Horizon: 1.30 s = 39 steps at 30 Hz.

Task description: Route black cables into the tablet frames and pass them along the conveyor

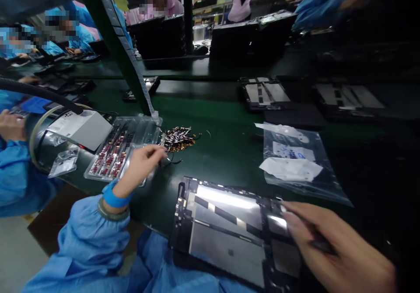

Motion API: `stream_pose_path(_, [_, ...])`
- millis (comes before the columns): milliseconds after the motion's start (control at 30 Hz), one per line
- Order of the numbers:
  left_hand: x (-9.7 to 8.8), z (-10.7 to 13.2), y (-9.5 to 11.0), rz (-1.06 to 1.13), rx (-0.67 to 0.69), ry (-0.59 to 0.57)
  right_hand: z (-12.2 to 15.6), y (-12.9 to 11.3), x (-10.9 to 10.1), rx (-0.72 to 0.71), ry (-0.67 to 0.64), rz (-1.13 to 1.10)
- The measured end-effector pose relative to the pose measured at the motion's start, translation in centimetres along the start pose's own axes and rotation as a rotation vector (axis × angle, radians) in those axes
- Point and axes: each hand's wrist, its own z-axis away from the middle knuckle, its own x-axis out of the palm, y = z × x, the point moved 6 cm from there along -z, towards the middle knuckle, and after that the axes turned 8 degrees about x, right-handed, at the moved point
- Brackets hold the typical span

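My left hand [143, 165] is closed in a pinch beside a pile of small cables [179, 138]. A thin dark cable [175, 160] sticks out from its fingertips. In front of me lies an opened tablet [226, 231], its inside facing up, with silvery battery panels and a striped ribbon across them. My right hand [337, 238] is closed at the tablet's right edge, thumb and forefinger over the frame. A dark slim tool [323, 244] shows between its thumb and palm; its exact kind is blurred.
A clear compartment tray [113, 153] of small red and dark parts sits at left, beside a white box [82, 129]. A plastic bag [292, 157] lies at right. More opened tablets [265, 94] stand farther back. A green post [114, 43] rises at left; co-workers sit around.
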Motion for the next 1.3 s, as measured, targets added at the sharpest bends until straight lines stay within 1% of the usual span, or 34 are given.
stream_pose_path(33, [1.7,0.6,1.5,0.138,0.002,-0.105,-0.4,-1.8,0.9,-0.135,-0.048,0.021])
stream_pose_path(67, [3.5,1.3,3.0,0.334,-0.016,-0.228,-0.8,-3.3,1.7,-0.245,-0.064,0.026])
stream_pose_path(133, [6.4,2.7,5.8,0.629,-0.069,-0.414,-1.4,-5.7,3.1,-0.376,-0.075,0.053])
stream_pose_path(167, [7.4,3.3,6.9,0.72,-0.094,-0.478,-1.7,-6.5,3.7,-0.413,-0.068,0.07])
stream_pose_path(233, [8.8,4.1,8.3,0.767,-0.105,-0.548,-2.1,-7.5,4.5,-0.468,-0.034,0.123])
stream_pose_path(300, [9.3,4.5,9.1,0.742,-0.049,-0.56,-2.1,-8.0,5.1,-0.517,0.001,0.211])
stream_pose_path(333, [9.3,4.5,9.4,0.701,0.006,-0.536,-2.0,-8.1,5.4,-0.541,0.017,0.265])
stream_pose_path(433, [8.7,4.7,10.2,0.502,0.22,-0.406,-1.7,-8.1,6.0,-0.593,0.041,0.394])
stream_pose_path(500, [8.3,5.0,10.7,0.395,0.332,-0.347,-1.7,-8.0,5.9,-0.588,0.026,0.387])
stream_pose_path(533, [8.3,5.0,10.8,0.382,0.348,-0.338,-1.8,-7.8,5.6,-0.566,0.014,0.346])
stream_pose_path(567, [8.3,4.9,10.6,0.407,0.32,-0.35,-2.1,-7.6,5.1,-0.518,0.017,0.287])
stream_pose_path(600, [8.4,4.7,10.3,0.479,0.248,-0.376,-2.4,-7.3,4.4,-0.442,0.041,0.218])
stream_pose_path(667, [8.8,4.5,9.7,0.736,0.012,-0.476,-2.7,-6.4,2.7,-0.268,0.132,0.092])
stream_pose_path(700, [9.1,4.6,9.6,0.885,-0.116,-0.545,-2.7,-6.0,2.0,-0.207,0.172,0.05])
stream_pose_path(733, [9.4,4.8,9.7,1.024,-0.224,-0.616,-2.6,-5.9,1.6,-0.181,0.193,0.027])
stream_pose_path(767, [9.6,5.0,10.1,1.141,-0.303,-0.682,-2.4,-5.9,1.5,-0.192,0.189,0.018])
stream_pose_path(800, [9.8,5.3,10.4,1.226,-0.361,-0.736,-2.1,-6.2,1.7,-0.233,0.155,0.014])
stream_pose_path(833, [10.0,5.6,10.8,1.282,-0.405,-0.78,-1.8,-6.4,2.1,-0.277,0.109,0.01])
stream_pose_path(867, [10.1,5.7,11.0,1.32,-0.433,-0.795,-1.6,-6.5,2.5,-0.307,0.068,-0.002])
stream_pose_path(933, [10.3,5.9,11.2,1.345,-0.457,-0.774,-1.6,-6.3,3.1,-0.287,0.011,-0.051])
stream_pose_path(967, [10.4,5.9,11.2,1.34,-0.46,-0.755,-1.9,-6.0,3.3,-0.235,0.0,-0.088])
stream_pose_path(1033, [10.6,6.0,11.0,1.31,-0.452,-0.739,-2.7,-5.0,3.3,-0.073,0.006,-0.183])
stream_pose_path(1100, [10.9,6.2,11.0,1.266,-0.423,-0.768,-3.4,-4.0,3.5,0.117,-0.011,-0.304])
stream_pose_path(1167, [11.3,6.4,11.1,1.208,-0.35,-0.802,-3.7,-3.3,4.1,0.303,-0.044,-0.422])
stream_pose_path(1200, [11.4,6.4,11.1,1.164,-0.291,-0.793,-3.7,-3.1,4.4,0.373,-0.058,-0.467])
stream_pose_path(1233, [11.4,6.2,11.1,1.112,-0.215,-0.742,-3.6,-3.1,4.6,0.417,-0.06,-0.492])
stream_pose_path(1267, [11.1,5.9,11.0,1.053,-0.128,-0.642,-3.5,-3.2,4.7,0.426,-0.049,-0.491])
stream_pose_path(1300, [10.6,5.5,10.9,0.99,-0.036,-0.509,-3.4,-3.4,4.6,0.404,-0.03,-0.472])
